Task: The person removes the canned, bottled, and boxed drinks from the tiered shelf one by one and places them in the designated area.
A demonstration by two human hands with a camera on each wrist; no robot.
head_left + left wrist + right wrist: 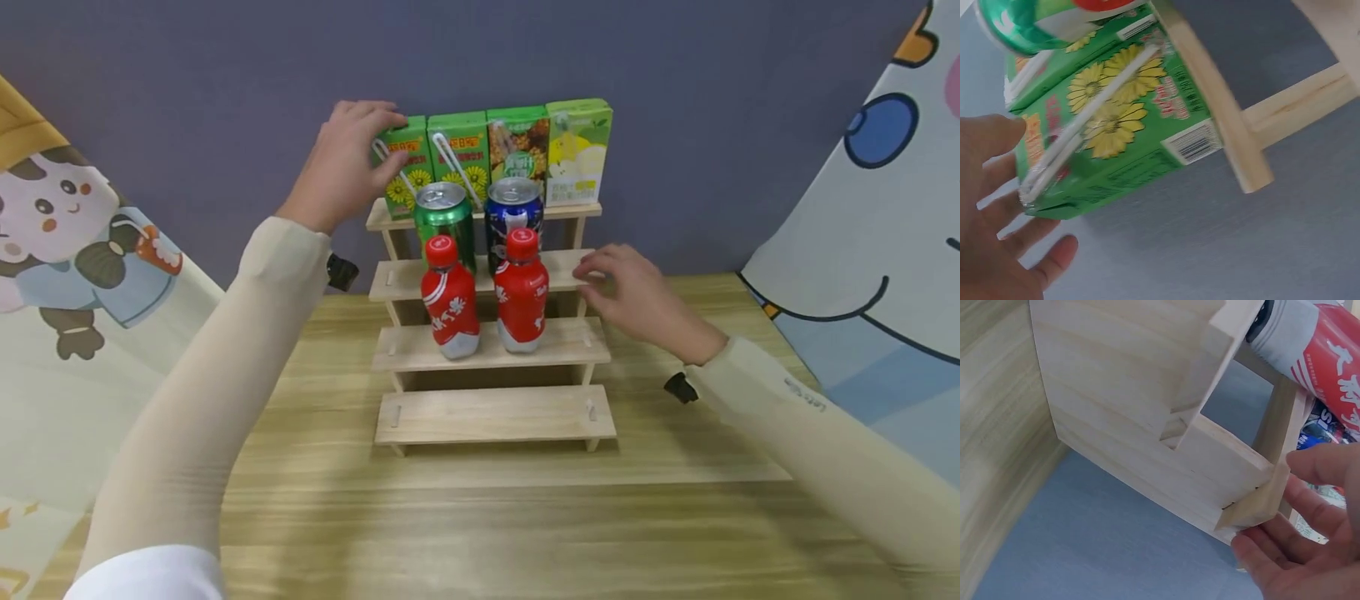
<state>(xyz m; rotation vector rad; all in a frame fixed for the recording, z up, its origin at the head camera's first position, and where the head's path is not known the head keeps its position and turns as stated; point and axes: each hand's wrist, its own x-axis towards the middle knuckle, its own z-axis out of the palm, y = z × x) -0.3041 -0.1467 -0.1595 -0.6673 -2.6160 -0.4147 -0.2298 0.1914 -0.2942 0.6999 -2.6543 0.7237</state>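
Observation:
My left hand (pixel 348 162) is at the top of the leftmost green juice box (pixel 1141 140), which stands on the top tier of a wooden tiered rack (pixel 495 417). Its thumb lies against the box front by the white straw, the other fingers behind it. My right hand (pixel 630 296) pinches the right end of the rack's second tier from the top, fingers above and below the board (pixel 1260 500). A green can (pixel 447 218) and a blue can (pixel 517 221) stand on that tier. Below them are two red bottles, one left (pixel 450 304) and one right (pixel 522 300).
Beside the gripped box stand another green box (pixel 459 137), a nut-pictured box (pixel 525 133) and a yellow-green box (pixel 577 154). The rack sits on a wood-grain table (pixel 480 533) against a grey-blue wall (pixel 675 125). Cartoon-printed cloths hang left (pixel 75 400) and right (pixel 810 208).

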